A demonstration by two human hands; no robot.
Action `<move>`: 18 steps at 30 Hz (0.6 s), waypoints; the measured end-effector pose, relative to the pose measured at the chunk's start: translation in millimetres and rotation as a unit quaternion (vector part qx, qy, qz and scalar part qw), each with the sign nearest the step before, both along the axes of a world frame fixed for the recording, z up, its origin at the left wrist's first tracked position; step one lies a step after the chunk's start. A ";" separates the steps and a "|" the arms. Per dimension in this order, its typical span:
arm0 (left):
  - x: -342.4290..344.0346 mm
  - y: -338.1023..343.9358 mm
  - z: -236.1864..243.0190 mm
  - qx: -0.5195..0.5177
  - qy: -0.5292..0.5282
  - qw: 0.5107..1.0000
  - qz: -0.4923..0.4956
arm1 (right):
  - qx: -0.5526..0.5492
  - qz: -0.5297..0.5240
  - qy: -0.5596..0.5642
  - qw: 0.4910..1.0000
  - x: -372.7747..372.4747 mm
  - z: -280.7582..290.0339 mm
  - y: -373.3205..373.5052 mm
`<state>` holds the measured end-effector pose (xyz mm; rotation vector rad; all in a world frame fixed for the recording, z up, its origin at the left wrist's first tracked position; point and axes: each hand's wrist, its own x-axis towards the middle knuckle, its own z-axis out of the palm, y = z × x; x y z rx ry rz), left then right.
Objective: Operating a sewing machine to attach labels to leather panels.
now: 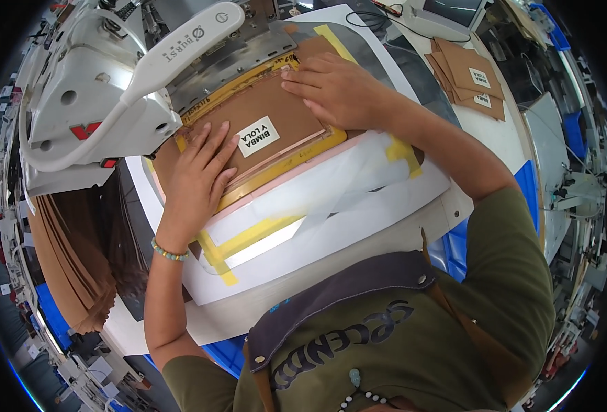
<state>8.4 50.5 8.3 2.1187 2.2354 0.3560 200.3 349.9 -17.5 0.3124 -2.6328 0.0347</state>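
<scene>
A brown leather piece [262,113] with a small white label [258,136] lies inside a yellow-edged frame [296,159] under the head of a white sewing machine [90,89]. My left hand [204,168] lies flat on the piece's near left part, fingers spread. My right hand [334,86] presses flat on its far right edge, beside the frame. Neither hand holds anything.
A stack of brown labelled pieces [471,79] sits at the far right of the white table [358,233]. More brown leather strips [66,268] hang at the left. Yellow tape [238,244] marks the white sheet. Blue bins [526,189] stand at the right.
</scene>
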 end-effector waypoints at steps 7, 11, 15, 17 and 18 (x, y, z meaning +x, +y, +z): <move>-0.4 -3.7 0.5 0.004 -0.019 1.000 0.013 | 0.019 0.011 0.017 1.000 -6.3 8.9 -11.3; 2.7 -0.5 -2.8 0.023 -0.007 1.000 0.009 | 0.011 -0.005 0.021 1.000 -4.9 9.4 -16.4; 8.2 2.2 -2.8 0.023 0.007 1.000 0.011 | 0.015 -0.004 0.021 1.000 -9.1 6.8 -22.9; 9.7 2.8 0.2 0.022 0.005 1.000 0.011 | 0.019 -0.003 0.023 1.000 -12.3 4.3 -27.0; 11.2 2.9 2.7 0.021 -0.002 1.000 0.012 | 0.021 -0.004 0.024 0.999 -14.4 4.1 -28.9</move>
